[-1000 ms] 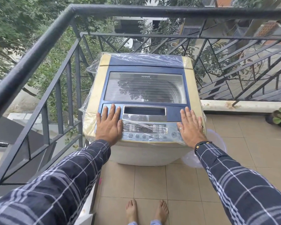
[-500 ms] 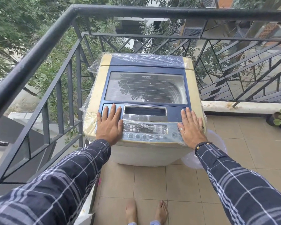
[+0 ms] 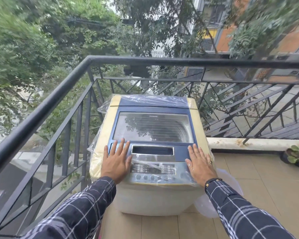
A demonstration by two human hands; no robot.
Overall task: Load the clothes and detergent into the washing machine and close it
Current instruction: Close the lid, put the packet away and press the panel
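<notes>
Washer (image 3: 152,152) stood centre frame, lid (image 3: 153,128) shut. My left hand (image 3: 116,161) and right hand (image 3: 199,163) lay flat on its front, fingers spread, gripping nothing. Judged: lift lid by front recess first; no clothes or detergent visible.

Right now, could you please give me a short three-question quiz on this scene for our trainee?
1. True or false: the lid of the washer is shut.
2. Which is the case? A) the left hand lifts the lid; B) both hands lie flat on the panel; C) the right hand holds detergent.
3. Fill in: a thin clear ____ is draped over the washer.

Key: 1 true. 2 B: the left hand lies left of the lid's handle recess, the right hand at the right end, both open and holding nothing. 3 plastic sheet.
</notes>
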